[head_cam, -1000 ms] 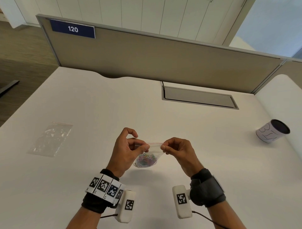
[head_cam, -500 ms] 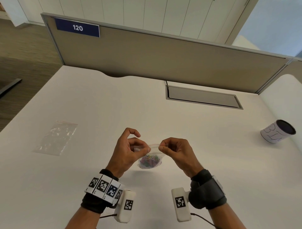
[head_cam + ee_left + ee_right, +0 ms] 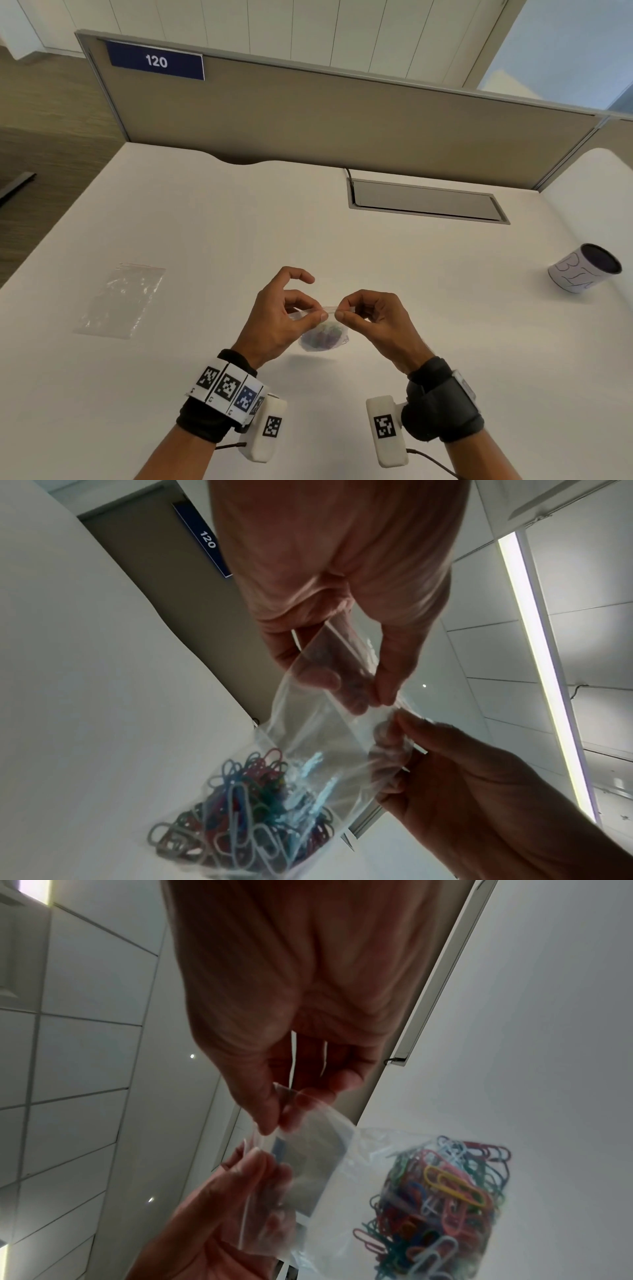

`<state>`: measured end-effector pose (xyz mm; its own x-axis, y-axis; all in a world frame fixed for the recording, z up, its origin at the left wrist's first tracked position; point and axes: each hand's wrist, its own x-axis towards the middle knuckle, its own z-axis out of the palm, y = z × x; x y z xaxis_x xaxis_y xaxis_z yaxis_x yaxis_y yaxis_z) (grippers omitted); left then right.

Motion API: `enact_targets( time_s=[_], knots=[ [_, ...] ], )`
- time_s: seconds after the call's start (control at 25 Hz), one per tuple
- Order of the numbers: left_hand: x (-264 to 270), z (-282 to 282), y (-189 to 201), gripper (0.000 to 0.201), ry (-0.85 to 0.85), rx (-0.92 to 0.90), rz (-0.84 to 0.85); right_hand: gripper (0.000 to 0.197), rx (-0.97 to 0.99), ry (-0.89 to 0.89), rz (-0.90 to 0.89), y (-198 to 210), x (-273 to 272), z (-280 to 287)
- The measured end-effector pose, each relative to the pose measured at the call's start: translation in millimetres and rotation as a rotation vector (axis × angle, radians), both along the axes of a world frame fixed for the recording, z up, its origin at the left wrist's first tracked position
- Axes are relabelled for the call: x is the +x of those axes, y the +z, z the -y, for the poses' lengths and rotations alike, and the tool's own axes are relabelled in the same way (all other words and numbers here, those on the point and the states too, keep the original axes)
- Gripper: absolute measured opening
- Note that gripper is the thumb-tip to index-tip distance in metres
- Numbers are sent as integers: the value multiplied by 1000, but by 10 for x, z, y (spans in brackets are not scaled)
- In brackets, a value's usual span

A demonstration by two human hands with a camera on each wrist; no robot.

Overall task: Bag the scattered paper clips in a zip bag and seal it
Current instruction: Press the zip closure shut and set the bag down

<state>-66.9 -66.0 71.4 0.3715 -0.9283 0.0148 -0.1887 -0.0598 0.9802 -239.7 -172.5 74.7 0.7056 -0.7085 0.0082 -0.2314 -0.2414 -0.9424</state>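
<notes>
**Pinching the zip bag's top edge with both hands**

Hanging above the desk [image 3: 205,212] near its front edge, the zip bag [image 3: 323,334] holds a clump of coloured paper clips [image 3: 246,804] at its bottom. The left hand [image 3: 277,318] pinches the bag's top strip between thumb and fingertip; the right hand [image 3: 373,322] pinches it just beside, fingertips nearly touching. A second, flat clear bag [image 3: 120,299] lies toward the desk's left edge. A paper-wrapped cup [image 3: 582,269] lies tipped near the right edge.

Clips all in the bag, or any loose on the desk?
In: paper clips sit bunched at the bottom of the zip bag; none visible on the desk.
</notes>
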Motion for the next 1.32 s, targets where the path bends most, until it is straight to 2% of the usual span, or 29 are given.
enact_targets(
  time_s=[0.12, 0.24, 0.32, 0.4, 0.48, 0.56, 0.64, 0.72, 0.84, 0.96, 1.12, 1.24, 1.32],
  knots=[
    [14, 94, 33, 46, -12, -28, -29, 3, 35, -32, 50, -6, -6, 43],
    [30, 235, 101, 48, -36, -51, -128, 19, 96, 36, 105, -28, -8, 121],
    [75, 397, 121, 50, -38, -61, -173, 20, 126, 43, 131, -49, 32, 228],
    [158, 563, 75, 56, -7, -49, -262, 19, 145, 5, 161, -56, 110, 393],
    [255, 704, -76, 72, 8, 9, -361, 22, 219, -33, 214, -60, 197, 583],
    [289, 816, -253, 78, -38, 132, -365, 26, 303, -73, 236, -45, 302, 804],
    [283, 959, -412, 55, -83, 202, -339, 24, 368, -133, 224, -56, 427, 1046],
    [281, 1164, -467, 37, -37, 212, -407, 26, 423, -158, 189, -126, 541, 1296],
    [347, 1491, -502, 39, 58, 230, -508, 38, 555, -77, 71, -292, 618, 1572],
    [451, 1858, -550, 53, 146, 275, -428, 40, 628, -16, 13, -470, 692, 1816],
    [583, 2297, -681, 56, 248, 338, -210, 41, 618, -116, 64, -686, 975, 2169],
    [750, 2471, -789, 75, 222, 446, 60, 50, 570, -186, 51, -832, 1303, 2493],
    [818, 2504, -875, 75, 85, 495, 385, 58, 484, -234, -56, -904, 1505, 2687]
  ],
)
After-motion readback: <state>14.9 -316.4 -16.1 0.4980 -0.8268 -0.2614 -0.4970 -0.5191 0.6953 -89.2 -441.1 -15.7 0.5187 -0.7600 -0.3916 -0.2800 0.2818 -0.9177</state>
